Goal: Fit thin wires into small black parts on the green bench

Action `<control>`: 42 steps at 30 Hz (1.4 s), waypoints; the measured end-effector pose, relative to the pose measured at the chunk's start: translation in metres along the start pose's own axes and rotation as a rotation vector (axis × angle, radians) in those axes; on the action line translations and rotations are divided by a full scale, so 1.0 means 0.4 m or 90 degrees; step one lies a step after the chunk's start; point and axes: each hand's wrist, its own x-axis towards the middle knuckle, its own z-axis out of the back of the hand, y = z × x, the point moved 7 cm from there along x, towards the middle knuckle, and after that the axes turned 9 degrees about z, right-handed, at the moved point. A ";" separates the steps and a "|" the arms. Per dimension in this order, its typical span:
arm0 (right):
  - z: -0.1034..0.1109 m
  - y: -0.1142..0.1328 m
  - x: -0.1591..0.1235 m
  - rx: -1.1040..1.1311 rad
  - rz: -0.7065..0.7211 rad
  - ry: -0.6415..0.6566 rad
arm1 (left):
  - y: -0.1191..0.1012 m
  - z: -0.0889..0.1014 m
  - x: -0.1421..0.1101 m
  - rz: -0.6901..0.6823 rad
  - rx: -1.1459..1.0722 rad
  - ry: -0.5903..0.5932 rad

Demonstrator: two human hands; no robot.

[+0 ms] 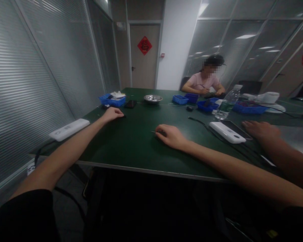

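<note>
We read 福 on the red sign (pixel 144 45), upper centre. Mid-frame, our right hand (pixel 170 136) grips a thin tool (pixel 153 131) jutting leftward; our left hand (pixel 111 114), farther left, apparently pinches a dark piece (pixel 124 116).

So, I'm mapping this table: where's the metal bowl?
In the head view, the metal bowl sits mid-frame toward the far edge of the table, between a dark flat device, left, and a blue basket, right.

A red diamond sign (pixel 144 45) hangs on the door (pixel 144 72); a bottle (pixel 228 103) stands upright.
</note>
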 end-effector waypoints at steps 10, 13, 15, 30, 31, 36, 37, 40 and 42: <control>0.007 -0.001 0.000 0.005 -0.002 -0.019 | -0.237 -0.274 -0.213 -0.205 -0.136 0.413; 0.009 0.005 -0.001 0.006 0.010 -0.018 | -0.257 -0.295 -0.239 -0.215 -0.152 0.426; 0.009 0.009 -0.002 0.006 0.020 -0.013 | -0.257 -0.296 -0.238 -0.221 -0.154 0.419; 0.009 0.042 0.009 0.048 0.062 0.007 | -0.294 -0.292 -0.278 -0.322 -0.110 0.397; 0.011 0.041 0.009 0.055 0.057 0.000 | -0.293 -0.293 -0.278 -0.319 -0.110 0.401; 0.013 0.031 0.011 0.071 0.040 -0.015 | -0.293 -0.296 -0.278 -0.336 -0.093 0.417; 0.010 0.029 0.012 0.069 0.041 -0.012 | -0.294 -0.294 -0.279 -0.346 -0.082 0.411; 0.004 0.024 0.012 0.059 0.049 -0.009 | -0.298 -0.288 -0.280 -0.378 -0.041 0.383; -0.001 0.020 0.012 0.053 0.055 -0.002 | -0.299 -0.285 -0.282 -0.387 -0.028 0.373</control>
